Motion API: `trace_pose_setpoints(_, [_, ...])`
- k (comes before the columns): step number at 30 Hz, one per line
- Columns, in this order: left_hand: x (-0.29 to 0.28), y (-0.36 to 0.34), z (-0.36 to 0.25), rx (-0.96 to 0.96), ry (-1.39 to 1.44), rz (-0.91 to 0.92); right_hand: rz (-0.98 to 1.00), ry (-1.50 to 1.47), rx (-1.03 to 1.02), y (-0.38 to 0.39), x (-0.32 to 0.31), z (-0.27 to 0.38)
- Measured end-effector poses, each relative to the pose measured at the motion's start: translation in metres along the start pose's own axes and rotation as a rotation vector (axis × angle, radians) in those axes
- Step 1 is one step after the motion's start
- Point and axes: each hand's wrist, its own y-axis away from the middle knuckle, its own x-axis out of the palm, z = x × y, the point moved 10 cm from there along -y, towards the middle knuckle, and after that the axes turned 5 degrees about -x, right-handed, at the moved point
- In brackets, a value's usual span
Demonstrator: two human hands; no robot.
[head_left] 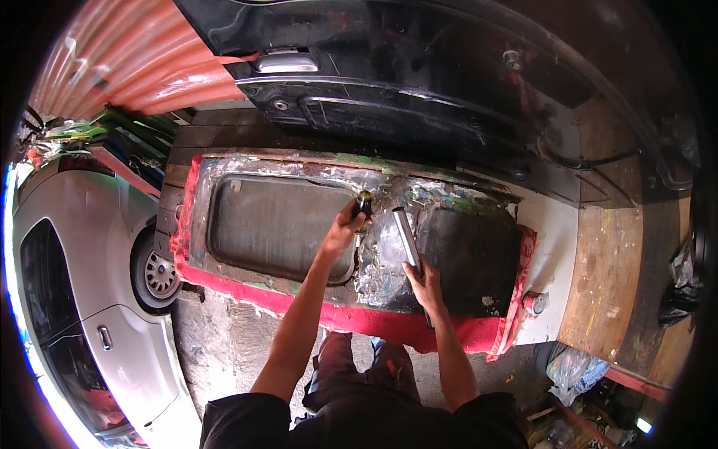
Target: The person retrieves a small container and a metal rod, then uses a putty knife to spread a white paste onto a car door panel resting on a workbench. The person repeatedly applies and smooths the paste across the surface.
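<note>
My left hand [345,228] grips a short dark tool handle with a yellowish top [364,200], held upright over the middle of a worn metal vehicle panel [464,247]. My right hand [422,283] is closed on a long silver metal bar [404,228], angled over the panel to the right of the tool. The panel has flaking, mottled paint around its middle and a large recessed rectangle [277,224] on the left half. It lies on red cloth [449,333]. The tool's lower end is hard to make out behind my fingers.
A large black vehicle panel [404,60] stands beyond the work. A silver car [127,344] is close on the left, beside corrugated red sheeting [127,60]. A red can [534,304], wooden boards [598,277] and plastic bags [568,374] are at the right.
</note>
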Motion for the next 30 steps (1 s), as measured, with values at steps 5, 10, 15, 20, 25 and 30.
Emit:
trace_pose_setpoints(5, [-0.003,-0.008,0.007,0.021,0.078,-0.068,0.028,-0.008,0.021,-0.012,0.002,-0.004])
trace_pose_setpoints(10, [-0.004,-0.006,0.014,-0.041,0.131,-0.160,0.125,0.020,0.038,-0.032,-0.004,0.009])
trace_pose_setpoints(15, [-0.003,-0.007,0.008,-0.036,0.143,-0.165,0.241,0.111,-0.006,-0.059,-0.007,0.022])
trace_pose_setpoints(20, [-0.003,-0.008,0.006,-0.012,0.190,-0.161,0.333,0.195,-0.068,-0.084,-0.010,0.045])
trace_pose_setpoints(25, [-0.004,-0.014,0.018,-0.069,0.096,-0.153,0.358,0.215,-0.119,-0.102,-0.012,0.046])
trace_pose_setpoints(30, [-0.009,-0.014,0.021,-0.076,0.018,-0.190,0.386,0.350,-0.171,-0.129,-0.020,0.075])
